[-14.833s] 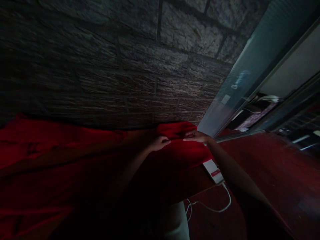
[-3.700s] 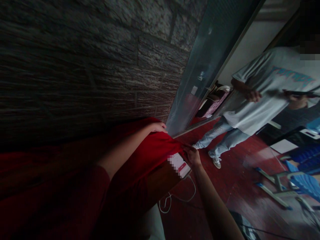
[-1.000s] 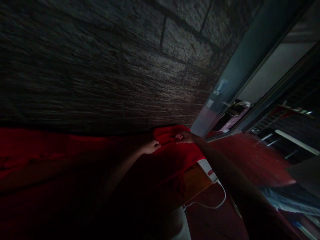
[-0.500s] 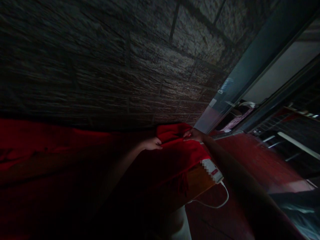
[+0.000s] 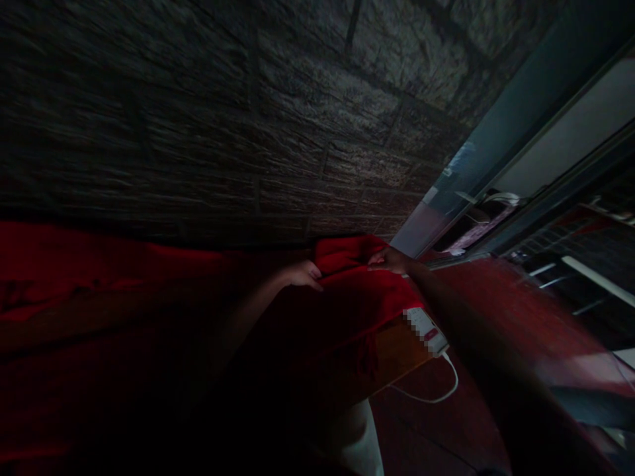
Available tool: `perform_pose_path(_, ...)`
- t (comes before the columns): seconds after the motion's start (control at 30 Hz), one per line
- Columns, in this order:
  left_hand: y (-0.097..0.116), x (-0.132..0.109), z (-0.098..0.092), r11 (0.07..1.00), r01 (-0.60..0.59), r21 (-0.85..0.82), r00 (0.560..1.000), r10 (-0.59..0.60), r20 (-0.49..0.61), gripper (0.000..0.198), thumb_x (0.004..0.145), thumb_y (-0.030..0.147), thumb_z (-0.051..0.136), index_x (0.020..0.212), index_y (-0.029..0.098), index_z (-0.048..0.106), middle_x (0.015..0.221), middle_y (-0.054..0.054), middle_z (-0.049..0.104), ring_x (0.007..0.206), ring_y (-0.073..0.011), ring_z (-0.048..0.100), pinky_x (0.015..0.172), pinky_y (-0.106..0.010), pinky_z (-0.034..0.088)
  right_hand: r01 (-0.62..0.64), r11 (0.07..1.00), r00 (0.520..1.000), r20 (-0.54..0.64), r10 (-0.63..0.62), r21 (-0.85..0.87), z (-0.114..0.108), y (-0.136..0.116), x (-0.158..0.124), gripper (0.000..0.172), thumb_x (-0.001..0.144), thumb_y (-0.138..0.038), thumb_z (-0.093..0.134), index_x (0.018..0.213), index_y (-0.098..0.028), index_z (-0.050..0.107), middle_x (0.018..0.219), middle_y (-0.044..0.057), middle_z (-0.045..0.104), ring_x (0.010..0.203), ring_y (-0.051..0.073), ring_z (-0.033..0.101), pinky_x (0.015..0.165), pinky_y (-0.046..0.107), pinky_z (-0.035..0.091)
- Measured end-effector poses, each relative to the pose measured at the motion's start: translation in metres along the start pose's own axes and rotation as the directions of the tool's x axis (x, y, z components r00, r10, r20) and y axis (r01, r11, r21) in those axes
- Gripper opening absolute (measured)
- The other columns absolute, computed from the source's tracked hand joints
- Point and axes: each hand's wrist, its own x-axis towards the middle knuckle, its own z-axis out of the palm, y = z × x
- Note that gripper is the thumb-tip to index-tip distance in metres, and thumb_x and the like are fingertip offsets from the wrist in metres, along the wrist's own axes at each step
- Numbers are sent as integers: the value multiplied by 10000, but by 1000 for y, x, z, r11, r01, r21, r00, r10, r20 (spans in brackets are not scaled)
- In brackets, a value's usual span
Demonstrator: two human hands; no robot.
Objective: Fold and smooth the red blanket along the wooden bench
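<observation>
Dim light, so detail is limited.

- **Left hand:** The left hand [image 5: 302,273] is lying palm-down on the red cloth [image 5: 357,297] with its fingers curled. I cannot tell whether it is pinching fabric.
- **Right hand:** The right hand [image 5: 389,260] is closing its fingertips on a raised fold of the cloth. The fold is just to the right of the left hand, close under the brick wall [image 5: 248,132].
- **Cloth:** It is covering the counter [image 5: 397,357] from that fold back toward the person and far out to the left of the left hand.
- **Progress (judgement):** The cloth is lying over most of the counter. The corner between the hands is bunching and creases are showing to the left, so the spreading looks partly done and the smoothing is not yet finished.
- **Other:** A white device [image 5: 425,329] with its cable [image 5: 439,396] is sitting at the counter edge below the right hand, just beside the cloth's hem.
</observation>
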Motion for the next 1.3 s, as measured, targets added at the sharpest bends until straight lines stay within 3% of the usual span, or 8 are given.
perform_pose_path(0.33, 1, -1, -2, 997, 56, -57, 994, -50, 102, 291, 594, 377, 804, 826, 208, 760, 842, -5, 742, 784, -201, 637, 662, -252, 421, -43, 999, 999, 25, 43, 18, -6, -9, -6, 436, 731, -517, 735, 928, -128, 747, 865, 57, 741, 755, 162, 611, 726, 256, 468)
perform_pose_path(0.57, 11, -17, -12, 979, 164, -123, 973, -141, 182, 359, 655, 529, 755, 795, 198, 773, 777, -17, 742, 662, -161, 601, 600, -240, 392, -43, 999, 997, 66, 43, 3, -16, 3, -5, 456, 616, -524, 803, 845, -132, 763, 826, 49, 737, 779, 175, 623, 750, 261, 467)
perform_pose_path(0.77, 8, -18, -20, 985, 143, -98, 955, -112, 276, 353, 622, 512, 780, 804, 210, 783, 765, -5, 739, 676, -166, 602, 623, -238, 416, -111, 994, 990, 88, 109, 21, -23, 13, -1, 469, 578, -564, 809, 832, -172, 777, 801, 35, 743, 734, 178, 645, 712, 272, 496)
perform_pose_path(1.07, -7, -15, -22, 957, 234, -170, 938, -177, 298, 428, 627, 542, 782, 875, 193, 768, 779, -26, 728, 643, -153, 584, 623, -240, 420, -120, 993, 992, 43, 119, 23, -26, 9, 1, 480, 548, -580, 827, 805, -178, 771, 830, 42, 749, 736, 178, 650, 681, 256, 497)
perform_pose_path(1.3, -4, -15, -22, 963, 236, -133, 940, -192, 282, 402, 630, 538, 785, 824, 187, 754, 789, -29, 721, 656, -158, 588, 595, -236, 401, -78, 996, 997, 7, 77, 50, -18, 21, -1, 482, 607, -598, 789, 808, -163, 742, 829, 44, 734, 754, 171, 643, 718, 259, 497)
